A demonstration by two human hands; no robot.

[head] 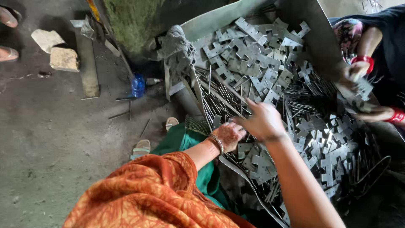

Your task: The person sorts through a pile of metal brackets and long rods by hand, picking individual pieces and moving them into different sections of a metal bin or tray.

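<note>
Our right hand is reaching, fingers spread wide, over the heap of flat grey notched metal plates and thin steel rods. Our left hand is resting beside it; we cannot tell its grip. Another person's hands are working the pile's far side, near a blue bottle.

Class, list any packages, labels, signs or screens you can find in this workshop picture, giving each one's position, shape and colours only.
Blue plastic bottle: the only container, lying on the grey concrete floor left of the pile of metal hinge plates; small and rounded, its cap end too small to make out.
No labels, signs or screens can be made out.
</note>
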